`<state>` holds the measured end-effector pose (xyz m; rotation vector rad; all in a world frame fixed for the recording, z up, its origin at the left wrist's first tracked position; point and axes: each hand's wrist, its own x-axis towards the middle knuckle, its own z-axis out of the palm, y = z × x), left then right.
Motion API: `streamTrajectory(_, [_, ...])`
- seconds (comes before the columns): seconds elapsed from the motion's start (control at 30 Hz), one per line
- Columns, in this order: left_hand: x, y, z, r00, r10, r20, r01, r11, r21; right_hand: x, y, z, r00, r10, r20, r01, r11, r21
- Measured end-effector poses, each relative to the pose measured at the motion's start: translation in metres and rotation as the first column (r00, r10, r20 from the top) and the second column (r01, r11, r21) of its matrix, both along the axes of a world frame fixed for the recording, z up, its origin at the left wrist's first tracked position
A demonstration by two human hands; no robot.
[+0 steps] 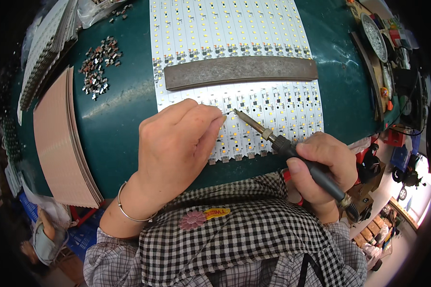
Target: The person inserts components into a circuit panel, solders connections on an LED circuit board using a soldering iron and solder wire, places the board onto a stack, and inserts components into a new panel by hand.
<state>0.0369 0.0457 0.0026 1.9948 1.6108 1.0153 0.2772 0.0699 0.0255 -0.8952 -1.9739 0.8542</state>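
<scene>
My right hand (326, 162) grips a soldering iron (292, 150) by its dark handle, the metal shaft slanting up to the left. Its tip rests at or just above a white LED circuit board panel (273, 107), near a row of small black components. My left hand (179, 138) is closed in a pinch over the same panel, just left of the tip. A short, thin, dark wire (230, 112) shows between those fingertips and the iron; what else they hide I cannot tell. Across the panel lies a dark grey metal bar (239, 72). Small metal connectors line the panel's near edge.
Loose small metal connectors (100, 64) lie scattered on the green table (119, 110) at left. Beyond them stand a stack of pinkish boards (60, 138) and a stack of white boards (50, 43). A round dish (372, 37) sits far right. Another person (45, 237) is at lower left.
</scene>
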Motion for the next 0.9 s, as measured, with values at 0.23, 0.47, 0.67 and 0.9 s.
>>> streamTrajectory(0.23, [-0.002, -0.003, 0.008, 1.000, -0.011, -0.028, 0.011, 1.000, 0.003, 0.006, -0.001, 0.000, 0.998, -0.053, -0.035, 0.054, 0.998, 0.017])
streamTrajectory(0.47, [-0.018, -0.011, 0.019, 1.000, 0.024, 0.013, -0.024, 0.999, -0.032, 0.010, -0.006, -0.008, 0.938, -0.209, -0.275, 0.175, 0.974, -0.144])
streamTrajectory(0.67, [-0.014, -0.011, 0.017, 0.997, 0.069, 0.036, -0.069, 0.998, -0.017, 0.005, -0.006, -0.001, 0.997, -0.020, -0.069, 0.022, 1.000, 0.021])
streamTrajectory(0.9, [-0.012, -0.015, 0.015, 0.997, 0.074, 0.029, -0.072, 0.996, -0.053, -0.004, -0.009, -0.003, 0.998, 0.028, 0.050, -0.029, 1.000, 0.006])
